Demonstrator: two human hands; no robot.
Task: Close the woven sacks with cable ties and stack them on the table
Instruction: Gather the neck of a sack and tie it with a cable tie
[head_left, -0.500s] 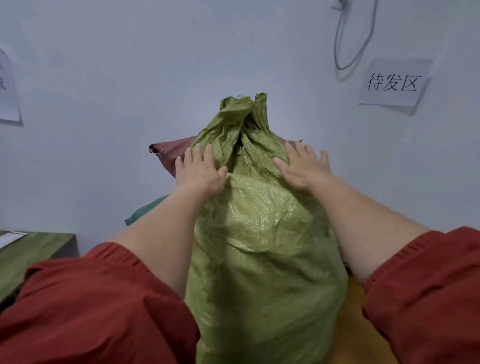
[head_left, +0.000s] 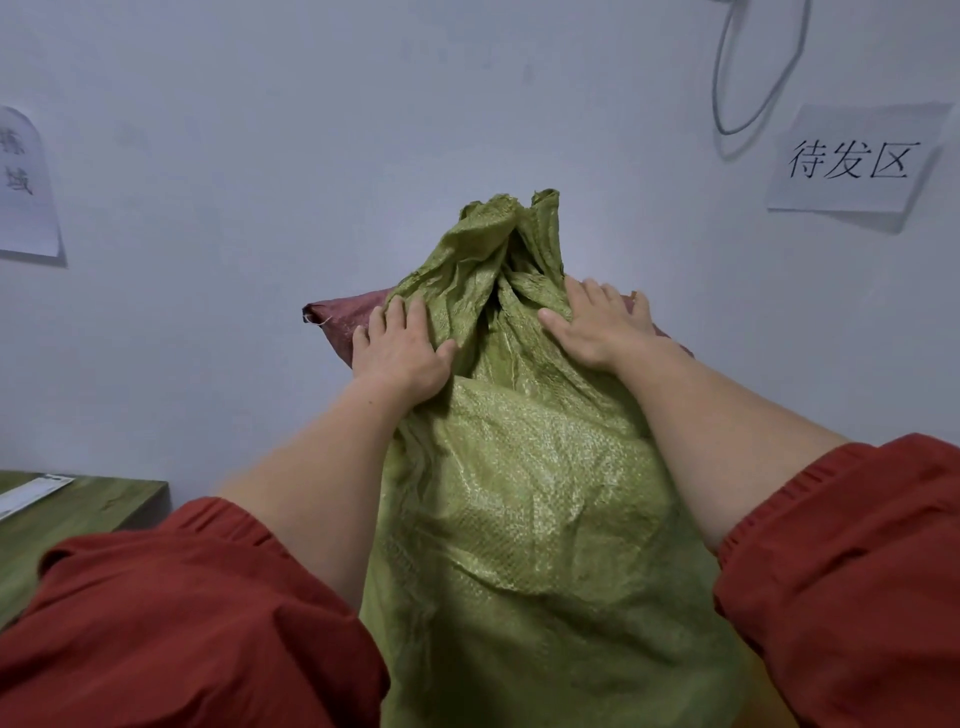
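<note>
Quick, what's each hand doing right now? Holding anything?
Left hand: open, fingers flat, pressing on the green sack.
Right hand: open, fingers spread flat on the same sack, gripping nothing.

Dim, soft indoor light in a wide-angle view.
Cool, even light fell from above, and the wall (head_left: 260, 130) read grey-blue, darkening toward the corners. The sign (head_left: 852, 161) threw a soft shadow below and to its right, and the cable (head_left: 724, 78) had a faint one just under its loop. The sack (head_left: 519, 493) carried a mild sheen mid-weave, while its lower part sat in shade. The sleeves (head_left: 182, 623) at the bottom edge looked stretched and slightly soft. The paper (head_left: 26, 182) at the left edge bowed, its print blurred.
</note>
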